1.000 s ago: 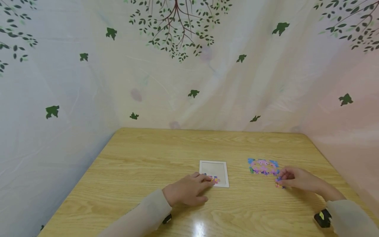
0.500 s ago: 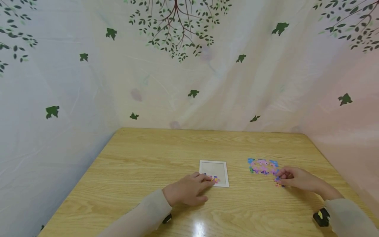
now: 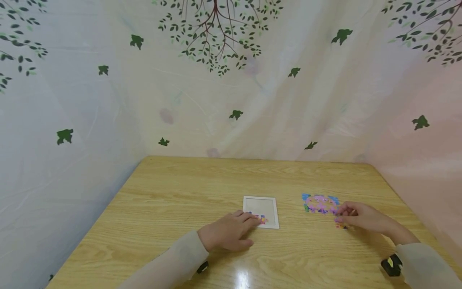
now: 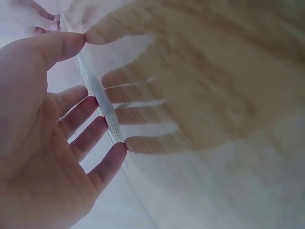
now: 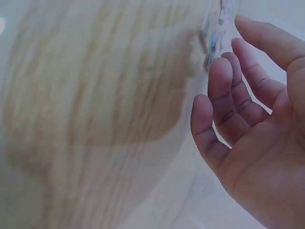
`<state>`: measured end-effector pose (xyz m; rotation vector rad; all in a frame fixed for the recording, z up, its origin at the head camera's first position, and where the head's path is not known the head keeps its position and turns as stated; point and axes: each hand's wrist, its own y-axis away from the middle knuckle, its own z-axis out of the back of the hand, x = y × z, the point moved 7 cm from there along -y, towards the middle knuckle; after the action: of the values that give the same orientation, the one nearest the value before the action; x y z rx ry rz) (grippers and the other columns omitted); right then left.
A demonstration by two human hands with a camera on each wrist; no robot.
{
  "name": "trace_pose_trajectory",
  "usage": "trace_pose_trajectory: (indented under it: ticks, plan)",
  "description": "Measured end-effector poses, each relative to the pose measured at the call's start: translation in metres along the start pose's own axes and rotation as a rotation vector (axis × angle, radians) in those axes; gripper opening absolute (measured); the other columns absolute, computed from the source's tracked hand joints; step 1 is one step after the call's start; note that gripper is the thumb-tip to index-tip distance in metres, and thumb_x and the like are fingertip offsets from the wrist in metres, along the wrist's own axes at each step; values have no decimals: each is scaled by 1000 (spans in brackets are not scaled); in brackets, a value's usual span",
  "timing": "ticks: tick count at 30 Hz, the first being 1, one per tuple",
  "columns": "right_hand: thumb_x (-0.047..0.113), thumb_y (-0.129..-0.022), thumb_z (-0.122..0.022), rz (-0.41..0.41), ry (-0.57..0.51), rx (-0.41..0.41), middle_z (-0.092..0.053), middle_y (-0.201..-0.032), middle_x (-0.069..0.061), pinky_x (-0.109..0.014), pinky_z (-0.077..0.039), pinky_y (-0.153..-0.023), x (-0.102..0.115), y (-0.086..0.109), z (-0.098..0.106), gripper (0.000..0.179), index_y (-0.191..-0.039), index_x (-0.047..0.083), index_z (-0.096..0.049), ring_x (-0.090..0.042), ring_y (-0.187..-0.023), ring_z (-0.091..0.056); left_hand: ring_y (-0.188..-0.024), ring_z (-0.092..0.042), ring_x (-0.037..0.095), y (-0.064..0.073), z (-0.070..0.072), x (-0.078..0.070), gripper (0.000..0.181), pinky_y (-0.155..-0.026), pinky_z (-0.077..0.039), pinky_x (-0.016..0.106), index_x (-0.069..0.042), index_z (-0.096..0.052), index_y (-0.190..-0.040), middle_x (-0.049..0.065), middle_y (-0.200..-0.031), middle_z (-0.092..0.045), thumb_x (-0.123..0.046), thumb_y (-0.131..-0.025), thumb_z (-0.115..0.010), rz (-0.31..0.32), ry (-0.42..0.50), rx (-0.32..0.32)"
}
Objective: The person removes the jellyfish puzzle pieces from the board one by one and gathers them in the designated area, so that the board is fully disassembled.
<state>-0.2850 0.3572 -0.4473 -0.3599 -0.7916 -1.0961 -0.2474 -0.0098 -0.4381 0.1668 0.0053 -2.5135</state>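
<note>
A white square frame tray lies on the table with a short row of colourful jigsaw pieces along its near side. My left hand rests on its near left part, fingers extended over the pieces and partly hiding them. The left wrist view shows the left hand's fingertips touching the tray's edge. To the right, my right hand reaches with bent fingers to several loose pieces, partly covered by it. In the right wrist view the right hand's thumb and index finger stand apart, nothing visible between them.
A pink and blue group of jigsaw pieces lies just left of the right hand's fingertips. Wood-grain table surrounds the tray. Printed cloth hangs behind the table and at both sides.
My right fingertips have shifted slightly left and away from me, and the loose pieces under them have moved slightly. The left hand and the tray stay put.
</note>
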Motion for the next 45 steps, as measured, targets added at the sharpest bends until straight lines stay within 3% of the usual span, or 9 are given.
trace_pose_trajectory:
  ticks: [5,11,19,25,32,39,45]
  plan:
    - [19,-102,-64,15,48,-37,-56,-90,-1,-25,-44,-56,17,-5,0,18,-111,4,-63,-8,-72,-52,-140,-45,21,-2,-3,2,61,-115,-39,38,-15,-44,-156,0,-155,-46,-39,-102,-60,13,4,27]
    - [15,-100,-66,128,74,-49,-59,-91,-1,-24,-47,-57,47,-19,-8,15,-109,4,-64,-5,-71,-54,-139,-45,21,-2,-3,3,63,-113,-41,38,-16,-42,-157,2,-154,-46,-39,-102,-61,22,16,32]
    - [12,-101,-65,223,44,32,-60,-93,-1,-24,-50,-64,77,-41,-32,11,-110,5,-64,-8,-79,-55,-137,-46,25,0,-3,4,62,-112,-43,40,-20,-41,-158,9,-150,-47,-38,-102,-60,43,5,30]
    - [19,-99,-69,194,60,63,-62,-90,1,-23,-49,-65,93,-62,-54,14,-107,8,-67,-9,-79,-56,-136,-49,25,3,2,4,62,-113,-42,38,-20,-43,-157,9,-148,-50,-36,-101,-62,21,13,9]
    - [21,-98,-71,221,37,106,-64,-90,1,-24,-50,-66,114,-82,-78,13,-105,10,-67,-11,-79,-58,-134,-51,20,4,5,9,53,-113,-40,32,-13,-53,-146,6,-143,-56,-34,-98,-65,7,33,-16]
    - [16,-97,-70,248,27,123,-68,-94,2,-25,-53,-73,129,-99,-99,12,-104,7,-69,-10,-83,-61,-139,-48,20,5,1,14,54,-116,-37,33,-14,-50,-149,5,-149,-52,-36,-101,-63,5,58,13]
    - [19,-95,-75,243,42,124,-71,-99,2,-25,-53,-77,136,-110,-114,22,-111,5,-72,-8,-85,-62,-143,-44,20,8,-2,15,55,-119,-34,34,-13,-49,-150,3,-156,-46,-38,-102,-61,15,73,35]
